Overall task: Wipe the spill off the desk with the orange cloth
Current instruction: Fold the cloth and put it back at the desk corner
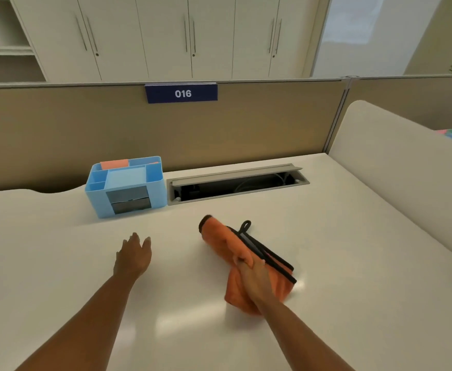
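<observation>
Left hand (pixel 133 257) extended forward, palm down and fingers spread, low over the white table (pixel 58 263) in front of a blue desk organizer (pixel 125 186). Right hand (pixel 254 277) closed around the bunched, black-edged orange cloth (pixel 219 236), which rests on the table right of centre. The partition sign (pixel 181 93) behind reads "016".

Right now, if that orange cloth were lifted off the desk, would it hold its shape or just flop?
Probably flop: the orange cloth lies bunched and folded where the right hand grips it. It looks soft and light, likely dragging rather than sliding on the smooth desk. Its black loop may dangle.
</observation>
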`<action>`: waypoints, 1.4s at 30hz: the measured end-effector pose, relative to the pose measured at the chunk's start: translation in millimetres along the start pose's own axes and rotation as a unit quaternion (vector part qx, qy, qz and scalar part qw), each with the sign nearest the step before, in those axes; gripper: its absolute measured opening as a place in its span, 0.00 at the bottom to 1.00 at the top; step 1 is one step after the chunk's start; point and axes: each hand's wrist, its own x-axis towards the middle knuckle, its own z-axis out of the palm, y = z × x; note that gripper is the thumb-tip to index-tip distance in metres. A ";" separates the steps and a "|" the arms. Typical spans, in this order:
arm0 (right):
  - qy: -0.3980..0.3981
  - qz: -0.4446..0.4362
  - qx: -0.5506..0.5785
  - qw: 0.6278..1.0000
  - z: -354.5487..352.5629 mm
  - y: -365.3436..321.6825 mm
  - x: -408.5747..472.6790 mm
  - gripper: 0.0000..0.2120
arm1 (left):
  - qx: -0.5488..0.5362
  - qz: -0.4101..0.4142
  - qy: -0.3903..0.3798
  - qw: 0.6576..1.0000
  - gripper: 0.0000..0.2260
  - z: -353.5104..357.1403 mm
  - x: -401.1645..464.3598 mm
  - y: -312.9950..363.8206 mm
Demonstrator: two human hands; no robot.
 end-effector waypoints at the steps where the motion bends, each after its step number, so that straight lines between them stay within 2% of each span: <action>1: 0.009 0.057 0.122 0.991 -12.8 -9.4 1.8 0.09 | 0.002 0.010 -0.005 1.000 0.24 7.9 -0.1 9.1; 3: 0.013 0.153 0.269 0.951 -41.9 -18.7 10.3 0.09 | -0.001 0.033 -0.023 0.999 0.25 24.2 -1.7 29.1; 5: 0.027 0.183 0.357 0.916 -73.6 -23.8 19.9 0.10 | -0.011 0.053 -0.040 0.998 0.25 40.2 -3.4 49.0; 9: 0.061 0.153 0.366 0.916 -133.8 -38.3 36.2 0.10 | -0.019 0.100 -0.069 0.992 0.26 71.8 -8.0 89.3; 16: 0.105 0.132 0.154 0.974 -224.9 -66.8 66.6 0.07 | 0.002 0.157 -0.103 0.982 0.27 120.4 -11.0 138.3; 21: 0.130 0.114 0.010 0.985 -260.6 -71.6 100.0 0.09 | 0.050 0.209 -0.068 0.974 0.26 148.4 -8.4 160.2; 24: 0.146 0.077 -0.106 0.981 -280.2 -67.5 124.4 0.08 | 0.073 0.241 -0.029 0.967 0.25 158.9 -3.5 174.7; 27: 0.181 0.038 -0.211 0.960 -298.5 -58.9 150.1 0.09 | 0.081 0.273 -0.026 0.958 0.25 169.8 1.5 192.1; 32: 0.226 -0.083 -0.298 0.924 -314.0 -50.4 192.6 0.15 | 0.079 0.297 -0.023 0.951 0.25 191.7 10.7 213.0; 36: 0.182 -0.149 -0.336 0.912 -315.2 -32.9 216.6 0.18 | 0.109 0.295 0.022 0.949 0.25 205.5 11.6 215.3; 39: 0.085 -0.127 -0.387 0.909 -313.8 -7.2 224.5 0.20 | 0.111 0.294 0.018 0.949 0.25 207.5 14.1 214.9; 42: -0.027 -0.055 -0.444 0.894 -313.6 13.6 220.9 0.22 | 0.109 0.294 0.018 0.949 0.25 207.8 14.9 215.2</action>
